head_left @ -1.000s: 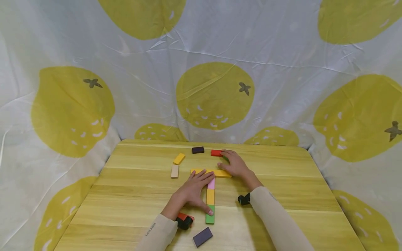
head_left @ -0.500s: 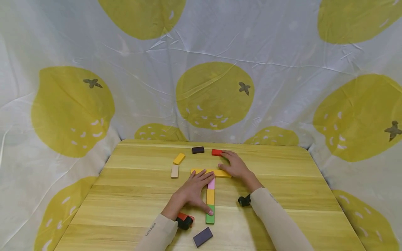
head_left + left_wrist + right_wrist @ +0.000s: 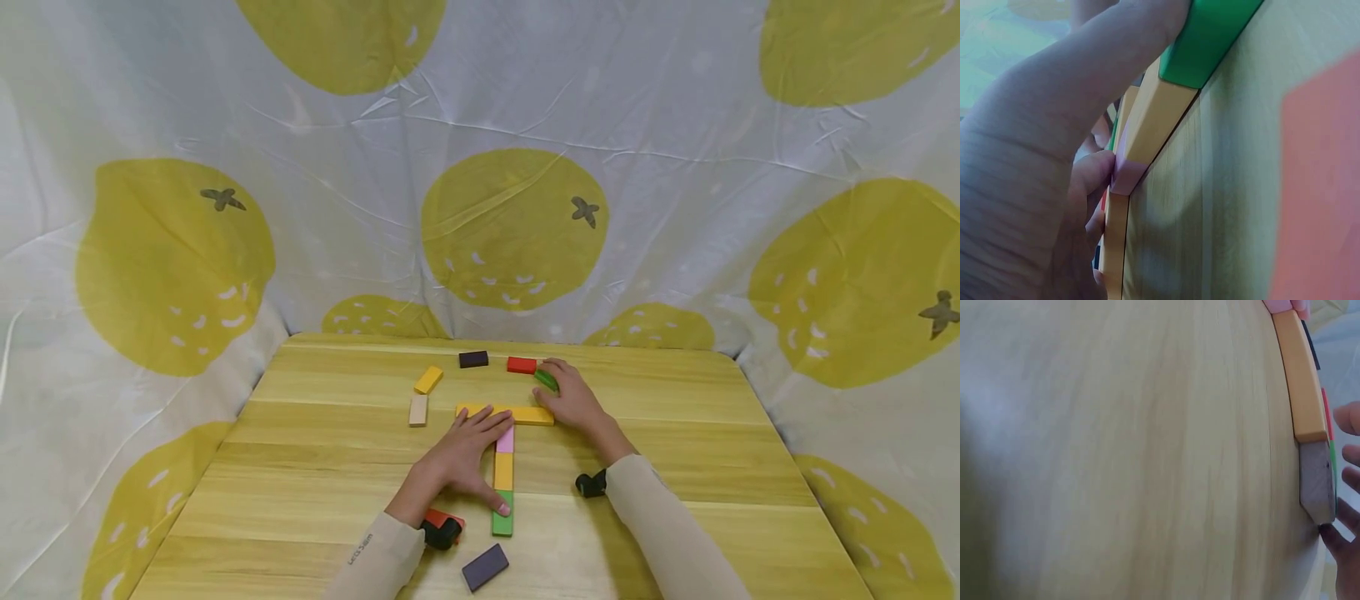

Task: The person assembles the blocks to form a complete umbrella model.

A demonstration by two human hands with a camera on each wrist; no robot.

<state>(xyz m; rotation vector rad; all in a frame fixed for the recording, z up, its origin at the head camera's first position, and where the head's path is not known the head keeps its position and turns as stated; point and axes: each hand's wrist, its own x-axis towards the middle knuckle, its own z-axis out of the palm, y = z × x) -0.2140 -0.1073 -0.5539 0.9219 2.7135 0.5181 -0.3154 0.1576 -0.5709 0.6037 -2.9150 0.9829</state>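
In the head view my left hand point(image 3: 463, 454) lies spread over a T of flat wooden blocks. Its fingers rest on the orange crossbar point(image 3: 534, 416) and near the pink block point(image 3: 505, 440). Its thumb touches the green block point(image 3: 502, 523) at the stem's near end; an orange block point(image 3: 503, 472) lies between. My right hand point(image 3: 576, 400) hovers around another green block point(image 3: 547, 380), thumb and fingers apart on either side; contact is unclear. A red block point(image 3: 522, 365) sits just left of it. The right wrist view shows a grey-brown block point(image 3: 1317, 478) at the crossbar's end.
Black point(image 3: 473, 359), yellow point(image 3: 428, 380) and pale wood point(image 3: 417, 410) blocks lie toward the back left. A dark purple block point(image 3: 485, 567) is in front, and an orange-red block point(image 3: 453, 527) is partly under the left wrist. A patterned curtain point(image 3: 360, 242) encloses the table.
My right hand has shifted slightly right, uncovering more of the far green block. The red block has slid a little to the right. My left hand stays in place.
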